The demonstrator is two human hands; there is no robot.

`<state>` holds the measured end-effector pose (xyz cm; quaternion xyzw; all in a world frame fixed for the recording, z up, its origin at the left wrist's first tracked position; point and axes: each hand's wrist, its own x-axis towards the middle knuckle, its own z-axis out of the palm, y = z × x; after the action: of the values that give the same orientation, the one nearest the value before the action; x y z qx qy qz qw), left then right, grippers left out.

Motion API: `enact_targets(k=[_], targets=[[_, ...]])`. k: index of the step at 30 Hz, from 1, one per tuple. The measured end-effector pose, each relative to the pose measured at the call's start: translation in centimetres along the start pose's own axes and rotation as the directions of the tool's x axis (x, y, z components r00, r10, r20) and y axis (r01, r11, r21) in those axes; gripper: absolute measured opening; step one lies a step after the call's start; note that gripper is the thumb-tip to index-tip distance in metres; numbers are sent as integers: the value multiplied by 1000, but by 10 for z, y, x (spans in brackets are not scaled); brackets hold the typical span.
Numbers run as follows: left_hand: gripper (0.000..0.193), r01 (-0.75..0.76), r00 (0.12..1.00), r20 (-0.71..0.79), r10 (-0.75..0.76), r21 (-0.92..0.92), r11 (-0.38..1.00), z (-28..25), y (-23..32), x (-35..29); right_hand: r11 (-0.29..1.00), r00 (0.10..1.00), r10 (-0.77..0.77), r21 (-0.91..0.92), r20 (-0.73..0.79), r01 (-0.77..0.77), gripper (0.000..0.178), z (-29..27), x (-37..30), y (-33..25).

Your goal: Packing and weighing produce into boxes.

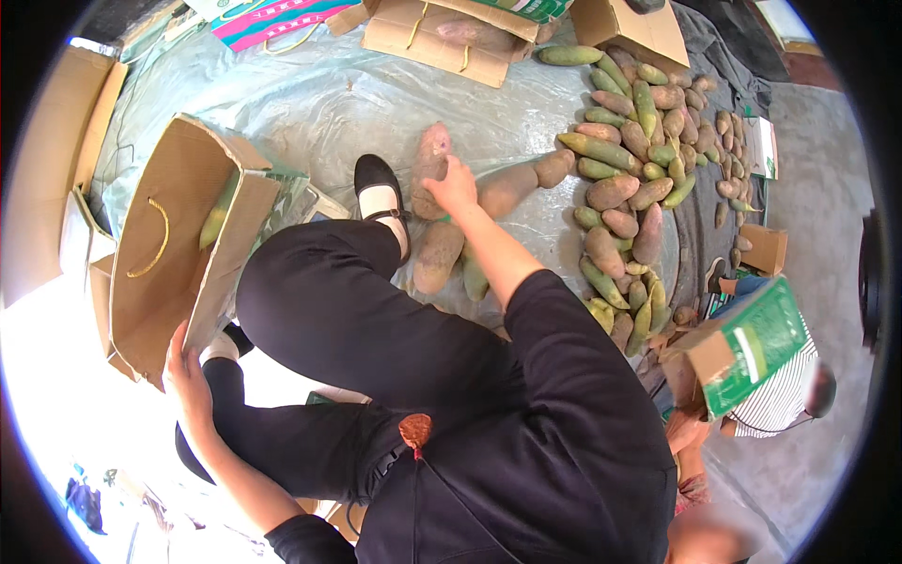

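Note:
My left hand grips the near rim of an open cardboard box, fingers along the outside. A yellow cord handle hangs in the box, and one greenish root vegetable lies inside. My right hand is closed on the right side of a long pinkish-brown root vegetable, like a large radish or sweet potato. It lies on the plastic sheet beside my shoe. Just below it are another brown root and a green one, partly hidden by my forearm. More brown roots lie right of my wrist.
A large pile of green and pinkish roots spreads to the right on plastic and dark cloth. Open cartons stand at the far side. At the lower right, a person in a striped shirt is beside a green carton; another person's hand touches it.

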<state>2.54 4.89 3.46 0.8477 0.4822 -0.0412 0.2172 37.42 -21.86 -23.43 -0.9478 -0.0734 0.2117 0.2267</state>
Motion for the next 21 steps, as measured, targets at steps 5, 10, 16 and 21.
enact_targets(k=[5,10,16,21], targets=[[40,14,1000,11,-15,50,999,-3,1,-4,945,965,-260,201,-25,259,42,-27,-34,51],[39,-17,1000,-15,17,9,1000,-2,-7,-3,950,997,25,308,67,-44,32,-15,-62,134],[40,19,1000,-23,-19,29,999,-2,-3,-5,873,970,219,422,109,-245,51,-4,-56,142],[39,0,999,-45,1,22,1000,2,0,0,846,957,273,498,-96,-191,74,2,15,126]])
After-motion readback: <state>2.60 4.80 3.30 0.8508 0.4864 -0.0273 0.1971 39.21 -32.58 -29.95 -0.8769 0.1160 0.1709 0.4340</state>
